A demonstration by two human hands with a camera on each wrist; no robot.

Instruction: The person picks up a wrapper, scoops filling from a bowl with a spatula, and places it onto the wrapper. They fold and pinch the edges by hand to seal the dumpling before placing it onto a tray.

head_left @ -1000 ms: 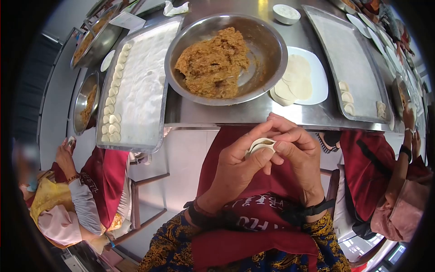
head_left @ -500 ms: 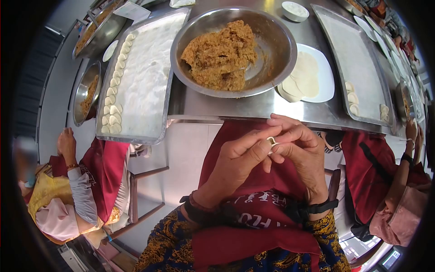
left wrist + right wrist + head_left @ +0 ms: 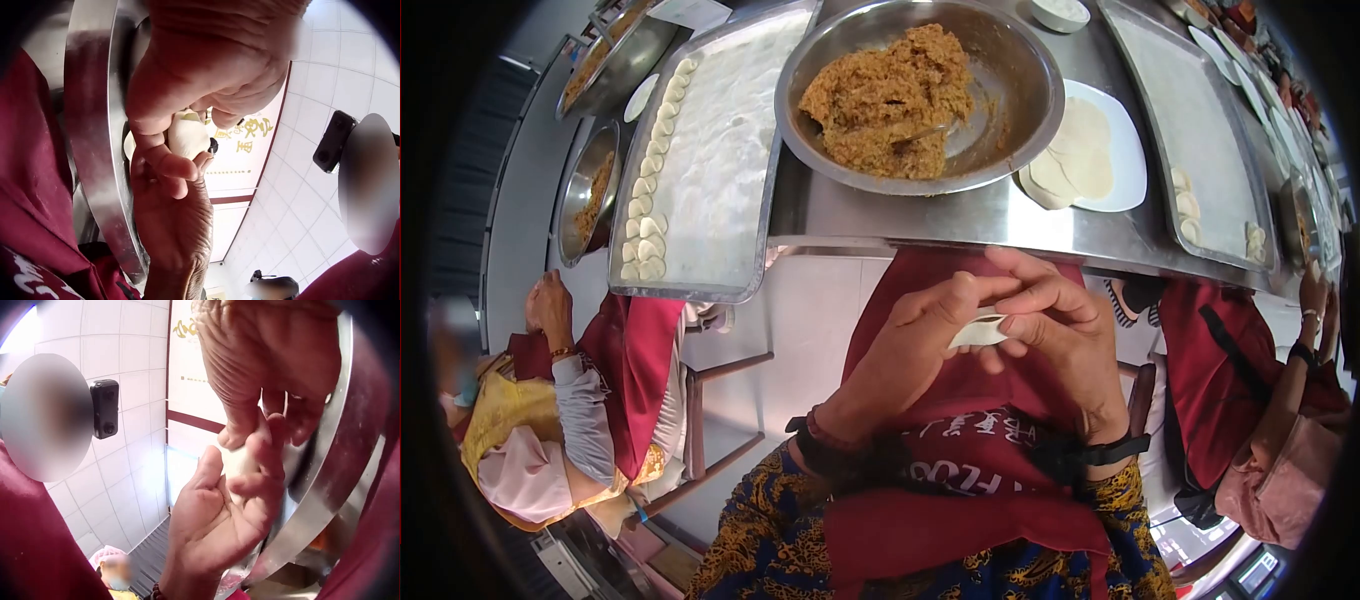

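A folded dumpling [image 3: 978, 332] is held between both hands in front of the apron, close to the table's near edge. A narrow dark slit shows along its upper edge in the head view. My left hand [image 3: 905, 340] supports it with curled fingers, its thumb lifted off the dough. With thumb and fingers, my right hand [image 3: 1065, 340] pinches the dumpling's right end. The left wrist view shows the pale dough [image 3: 189, 136] between the fingers, which partly cover it.
Ahead stands a steel bowl [image 3: 1040, 135] of orange-brown filling [image 3: 890, 100]. Right of it are round wrappers [image 3: 1075, 155] on a white plate [image 3: 1133, 150]. Trays on the left [image 3: 720, 170] and right [image 3: 1200, 110] hold dumplings. People sit at both sides.
The left thumb has lifted off the dumpling, so more of its side shows. Both hands stay together around it. The head view has shifted slightly, moving the table things upward.
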